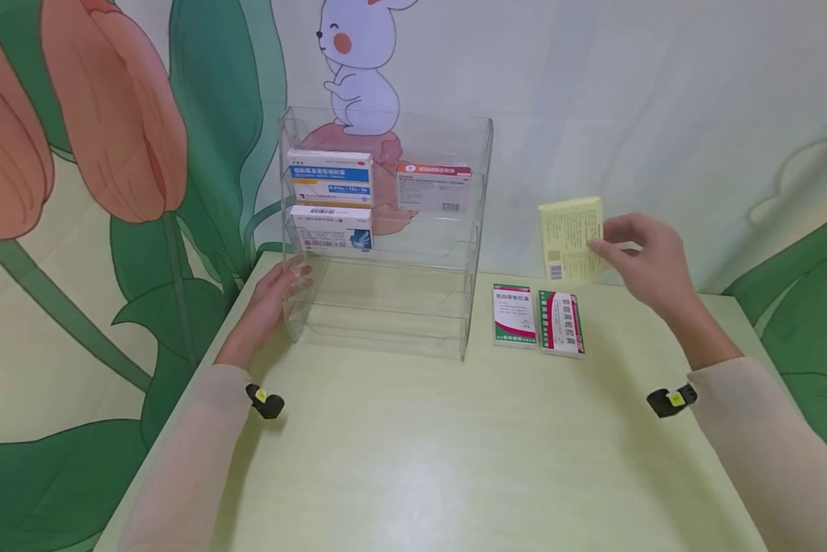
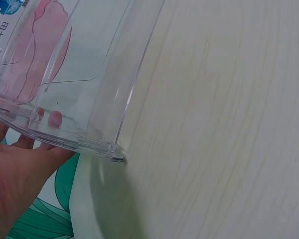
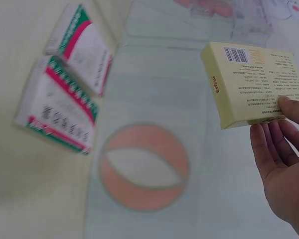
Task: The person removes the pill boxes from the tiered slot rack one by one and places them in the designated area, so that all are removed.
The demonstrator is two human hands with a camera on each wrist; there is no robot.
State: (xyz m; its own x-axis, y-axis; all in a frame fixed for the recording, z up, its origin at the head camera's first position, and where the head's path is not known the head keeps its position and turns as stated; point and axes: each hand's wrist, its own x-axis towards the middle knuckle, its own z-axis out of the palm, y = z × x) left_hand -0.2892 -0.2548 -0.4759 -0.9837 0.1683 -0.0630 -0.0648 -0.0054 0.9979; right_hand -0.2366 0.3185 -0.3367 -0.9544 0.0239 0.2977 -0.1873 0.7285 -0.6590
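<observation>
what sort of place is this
Probably an indoor spot, perhaps staged as a small pharmacy display: a clear rack holding medicine boxes stands on a pale table, before a backdrop printed with a cartoon rabbit.

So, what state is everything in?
Clear plastic tiered rack: upright on the table, holding three boxes.
Blue-banded white box: in rack, upper left.
White box with blue picture: in rack, below that.
Red-banded white box: in rack, upper right.
Two white-green-magenta boxes: lying side by side on the table.
Pale yellow cardboard box: held in the air.
Left hand: touching the rack's side.
Right hand: pinching the yellow box.
</observation>
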